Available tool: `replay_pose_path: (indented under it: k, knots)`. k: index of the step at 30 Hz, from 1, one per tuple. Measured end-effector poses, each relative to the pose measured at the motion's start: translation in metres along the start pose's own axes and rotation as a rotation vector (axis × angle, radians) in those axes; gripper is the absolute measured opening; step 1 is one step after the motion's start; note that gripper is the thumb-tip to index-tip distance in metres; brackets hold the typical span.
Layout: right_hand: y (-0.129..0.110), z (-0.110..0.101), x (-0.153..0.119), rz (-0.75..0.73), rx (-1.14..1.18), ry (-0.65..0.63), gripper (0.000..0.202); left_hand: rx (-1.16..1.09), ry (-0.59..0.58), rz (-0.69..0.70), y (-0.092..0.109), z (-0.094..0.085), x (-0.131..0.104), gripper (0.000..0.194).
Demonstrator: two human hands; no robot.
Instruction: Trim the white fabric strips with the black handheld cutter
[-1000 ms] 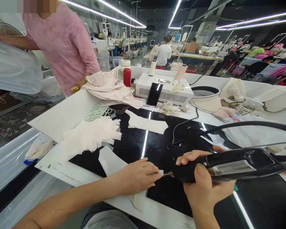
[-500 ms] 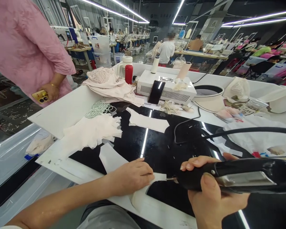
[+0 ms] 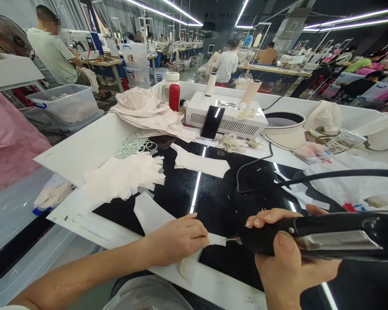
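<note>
My left hand point(image 3: 183, 239) lies over a white cloth piece point(image 3: 151, 214) at the front of a glossy black work surface point(image 3: 226, 202). Its fingers are curled together and hold the cloth down; a narrow end of cloth sticks out beyond the fingertips. In my right hand point(image 3: 286, 267) is a black corded hand tool point(image 3: 336, 237) with a silver side panel, held level. The tool's thin metal tip point(image 3: 233, 239) points left, at the edge of that cloth end. Whether the tip touches it I cannot tell.
Another cut cloth piece point(image 3: 202, 162) lies farther back. A cloth stack point(image 3: 116, 178) and green cord point(image 3: 134, 145) are at left. A white vented box point(image 3: 226, 116), a phone point(image 3: 212, 122) and a red bottle point(image 3: 173, 97) stand behind. The tool's cable point(image 3: 336, 174) arcs across the right.
The person in pink has moved left, mostly out of view, uncovering a seated person and a clear bin. My hands, the cloth and the tool show almost no movement.
</note>
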State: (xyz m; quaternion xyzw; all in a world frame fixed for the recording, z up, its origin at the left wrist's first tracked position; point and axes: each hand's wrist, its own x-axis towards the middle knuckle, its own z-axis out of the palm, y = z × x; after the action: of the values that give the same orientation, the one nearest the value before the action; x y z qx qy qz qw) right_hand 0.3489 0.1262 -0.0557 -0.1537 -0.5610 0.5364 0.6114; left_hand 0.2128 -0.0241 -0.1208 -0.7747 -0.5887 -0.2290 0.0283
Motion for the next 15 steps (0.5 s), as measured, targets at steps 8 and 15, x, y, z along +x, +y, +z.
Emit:
replay_pose_path:
  k: [8, 15]
  knots:
    - [0.002, -0.005, -0.002, -0.032, -0.008, -0.025, 0.051, -0.003, -0.034, 0.008, 0.006, -0.004, 0.007, 0.015]
    - [0.003, -0.005, -0.002, -0.042, -0.010, -0.024, 0.051, 0.034, -0.075, 0.025, 0.008, -0.006, 0.011, 0.016]
